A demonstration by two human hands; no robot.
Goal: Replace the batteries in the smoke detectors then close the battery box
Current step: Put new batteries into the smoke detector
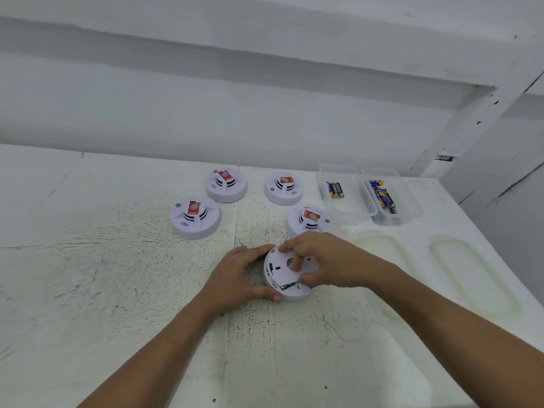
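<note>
We see the left hand (244, 275) curled round the left side of an upturned smoke detector (294, 294), thumb at its near rim and fingers over its far rim. The right hand (323, 260) pinches the white back plate (278, 262) lying on top of that detector. Its fingers are bent over the plate, one fingertip sits in the plate's round hole, and the thumb is on the near edge. Below that edge we make out a dark battery (290, 286) in the detector's body. The detector rests near the middle of the white counter (117, 290).

Four other detectors stand face up, each with a red label. The near-right detector (309, 220) is just behind the right hand and the near-left detector (195, 217) lies well to its left. The far-left detector (226, 184) and far-right detector (284, 187) sit close to the counter's far edge.

Toward the far right corner two lidless boxes stand side by side. The left clear box (347, 213) holds a pair of black batteries (335, 189), and the right clear box (409, 201) holds blue and black batteries (384, 197). On the near side of them, by the right edge, the left lid (385, 251) and right lid (471, 272) lie flat.
</note>
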